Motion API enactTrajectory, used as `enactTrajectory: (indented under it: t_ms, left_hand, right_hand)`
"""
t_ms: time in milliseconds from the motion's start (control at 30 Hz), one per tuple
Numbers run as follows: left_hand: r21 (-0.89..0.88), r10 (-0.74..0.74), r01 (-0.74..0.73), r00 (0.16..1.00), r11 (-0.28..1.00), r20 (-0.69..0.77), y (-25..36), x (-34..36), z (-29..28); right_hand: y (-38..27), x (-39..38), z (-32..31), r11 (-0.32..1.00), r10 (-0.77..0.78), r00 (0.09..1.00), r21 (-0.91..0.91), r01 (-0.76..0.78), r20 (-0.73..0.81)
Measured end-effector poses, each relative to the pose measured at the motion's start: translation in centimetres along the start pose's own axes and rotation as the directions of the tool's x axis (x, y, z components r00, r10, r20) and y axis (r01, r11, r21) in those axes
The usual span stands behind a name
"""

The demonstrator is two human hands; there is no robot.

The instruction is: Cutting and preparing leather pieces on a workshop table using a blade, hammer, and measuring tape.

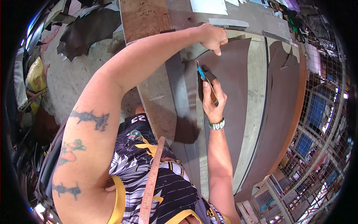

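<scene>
A large sheet of dark brown leather (231,86) lies on the worktable in front of me. My left hand (215,38) reaches across to its far edge, fingers curled and thumb pointing down over the leather. What those fingers hold, if anything, is hidden. Nearer to me, my right hand (215,99) grips a slim knife (201,72) with a blue part near its blade. The tip points away and to the left, over the leather's left side. A small dark flap (209,75) shows beside the knife.
More brown leather (274,112) lies along the table's right side, beside a wire mesh partition (320,123). White paper (209,6) sits at the far end. A dark hide (89,31) is on the floor at left. A measuring tape (152,183) hangs over my shirt.
</scene>
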State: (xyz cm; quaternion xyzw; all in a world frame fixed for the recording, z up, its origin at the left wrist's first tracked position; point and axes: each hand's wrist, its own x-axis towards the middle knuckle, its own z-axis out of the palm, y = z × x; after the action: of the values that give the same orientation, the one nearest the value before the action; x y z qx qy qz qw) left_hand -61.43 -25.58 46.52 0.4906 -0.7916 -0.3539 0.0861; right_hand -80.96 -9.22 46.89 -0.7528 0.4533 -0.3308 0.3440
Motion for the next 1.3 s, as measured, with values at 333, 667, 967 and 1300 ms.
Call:
enactTrajectory:
  t_ms: [333,667,967,1300]
  left_hand:
    - [0.019,-0.015,0.014,1.000,1.000,0.020,0.2,0.4,0.1]
    - [0.053,0.016,-0.015,1.000,0.998,-0.011,1.0,0.2,0.0]
    - [-0.010,-0.046,0.046,0.999,0.999,0.026,0.1,0.1,0.0]
    - [-0.702,-0.478,0.351,0.878,0.620,0.018,-1.9,-6.3,3.1]
  right_hand:
    - [-0.1,0.9,1.1,0.996,-0.082,0.985,0.004,0.084,-0.150]
    - [-1.4,3.7,1.1,0.995,-0.097,0.989,0.014,0.099,-0.112]
    - [-4.8,-3.3,-2.3,0.828,0.399,0.917,0.425,-0.365,0.010]
    - [2.3,-25.3,-11.6,0.111,0.968,0.201,0.972,0.207,-0.154]
